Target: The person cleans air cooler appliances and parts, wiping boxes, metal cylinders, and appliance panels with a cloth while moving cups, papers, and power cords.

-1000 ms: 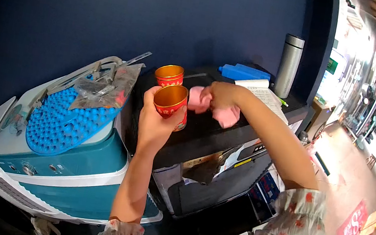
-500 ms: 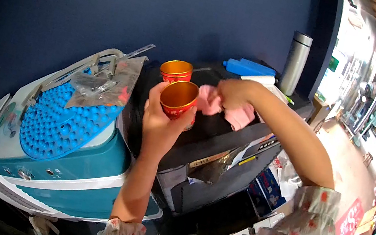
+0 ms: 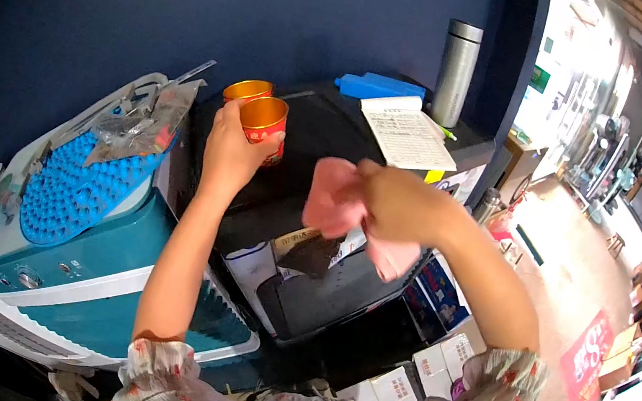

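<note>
- Pink cloth [image 3: 336, 195] bunched in closed right hand [image 3: 405, 204], near front edge of cabinet [image 3: 315, 136]
- Red cup [image 3: 264, 116] gripped in left hand [image 3: 234, 150], over cabinet, close to back cup [image 3: 247, 90]
- Notepad [image 3: 406, 137] near silver bottle [image 3: 454, 77]

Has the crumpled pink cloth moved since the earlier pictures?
Yes. The right hand has brought the cloth toward the person and somewhat right, judged against the white rectangular paper notepad lying on the black cabinet top.
</note>
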Motion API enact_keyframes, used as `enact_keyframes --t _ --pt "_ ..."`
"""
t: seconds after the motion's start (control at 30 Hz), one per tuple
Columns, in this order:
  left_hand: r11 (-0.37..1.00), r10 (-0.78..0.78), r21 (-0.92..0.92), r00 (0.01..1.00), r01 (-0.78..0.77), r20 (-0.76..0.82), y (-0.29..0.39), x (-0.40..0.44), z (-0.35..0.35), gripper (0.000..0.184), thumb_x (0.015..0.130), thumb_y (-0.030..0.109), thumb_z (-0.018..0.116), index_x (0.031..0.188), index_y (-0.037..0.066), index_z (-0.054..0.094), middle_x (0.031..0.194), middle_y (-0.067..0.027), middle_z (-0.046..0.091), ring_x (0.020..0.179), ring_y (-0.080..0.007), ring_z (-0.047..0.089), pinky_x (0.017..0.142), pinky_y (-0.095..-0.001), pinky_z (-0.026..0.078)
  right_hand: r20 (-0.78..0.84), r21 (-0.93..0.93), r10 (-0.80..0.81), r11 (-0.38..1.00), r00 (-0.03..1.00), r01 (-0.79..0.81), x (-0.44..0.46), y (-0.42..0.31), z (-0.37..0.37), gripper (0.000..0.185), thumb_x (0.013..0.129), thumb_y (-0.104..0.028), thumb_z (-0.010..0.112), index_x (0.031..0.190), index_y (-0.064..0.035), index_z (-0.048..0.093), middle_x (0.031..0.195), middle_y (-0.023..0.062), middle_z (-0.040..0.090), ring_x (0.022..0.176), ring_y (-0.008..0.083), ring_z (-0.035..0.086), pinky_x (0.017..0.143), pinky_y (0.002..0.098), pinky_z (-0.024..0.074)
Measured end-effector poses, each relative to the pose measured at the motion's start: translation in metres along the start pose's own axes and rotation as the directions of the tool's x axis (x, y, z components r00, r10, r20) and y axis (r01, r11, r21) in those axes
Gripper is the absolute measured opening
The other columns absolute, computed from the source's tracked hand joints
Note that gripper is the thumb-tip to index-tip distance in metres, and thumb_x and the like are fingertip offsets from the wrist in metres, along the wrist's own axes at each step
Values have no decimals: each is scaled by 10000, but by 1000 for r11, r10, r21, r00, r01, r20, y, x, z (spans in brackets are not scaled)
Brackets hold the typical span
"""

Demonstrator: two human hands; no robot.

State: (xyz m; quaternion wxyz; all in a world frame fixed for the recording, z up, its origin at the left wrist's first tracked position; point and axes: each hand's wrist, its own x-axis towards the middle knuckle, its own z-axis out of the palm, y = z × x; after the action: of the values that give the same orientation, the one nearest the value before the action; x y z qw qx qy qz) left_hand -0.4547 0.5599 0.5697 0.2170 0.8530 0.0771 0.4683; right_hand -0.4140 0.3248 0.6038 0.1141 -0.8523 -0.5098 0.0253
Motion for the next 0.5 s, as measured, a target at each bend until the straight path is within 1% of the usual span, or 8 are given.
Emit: enact_keyframes --t 0.03,0.1,0.13,0.2,0.3,0.4,0.43,0.5 --pt "999 3 40 1000 -3 15 1 3 1 654 650 258 780 1136 -39 457 1088 -238 532 1002 -374 550 855 -409 446 -25 -106 -139 985 990 135 -27 10 10 412 623 -10 586 1027 -87 618 1040 174 546 949 364 563 797 408 467" --pt "994 3 108 1000 -6 27 6 5 -2 697 634 274 792 1153 -47 455 1091 -229 512 1014 -369 533 863 -407 444 -63 84 -107 990 992 112 -74 21 33 242 665 -33 570 887 -82 652 1058 178 562 1007 348 546 856 394 448" --pt "989 6 147 1000 -8 11 11 2 -7 706 632 279 794 1158 -47 454 1092 -228 509 1019 -365 529 869 -407 440 -100 191 -231 950 968 247 -94 41 55 284 637 -16 562 898 -83 653 1052 151 592 1033 345 532 875 388 441" --pt "937 81 347 992 -42 -101 24 -10 -13 687 647 256 782 1182 -23 454 1118 -214 493 1030 -356 513 877 -408 424 -72 378 -275 882 959 281 -133 56 76 402 602 -11 568 997 -61 621 1055 132 604 1080 327 501 916 364 424" --pt "932 287 281 941 -230 -182 78 -17 -13 589 698 236 741 1184 14 494 1101 -178 533 1051 -334 514 895 -387 415 35 549 -132 831 991 91 -171 78 112 519 622 -32 568 1142 -40 566 1127 123 574 1101 324 478 955 359 393" --pt "897 431 83 900 -435 57 91 19 47 321 768 178 668 1040 30 582 970 -148 605 858 -277 602 748 -358 479 37 596 -88 801 995 49 -184 85 135 539 633 -40 558 1172 -50 543 1189 116 547 1145 320 449 969 357 379" --pt "940 327 0 897 -342 299 97 36 66 261 779 188 652 968 14 613 935 -144 626 842 -265 613 739 -343 478 57 621 -87 783 995 33 -188 86 140 546 635 -39 554 1180 -53 537 1203 117 540 1156 318 440 972 354 375" --pt "929 343 -29 831 -369 437 82 73 130 266 763 231 655 908 10 632 934 -152 635 860 -282 615 744 -363 473 81 667 -82 745 993 7 -194 87 149 558 641 -39 546 1198 -60 523 1232 117 525 1178 314 422 980 349 368"
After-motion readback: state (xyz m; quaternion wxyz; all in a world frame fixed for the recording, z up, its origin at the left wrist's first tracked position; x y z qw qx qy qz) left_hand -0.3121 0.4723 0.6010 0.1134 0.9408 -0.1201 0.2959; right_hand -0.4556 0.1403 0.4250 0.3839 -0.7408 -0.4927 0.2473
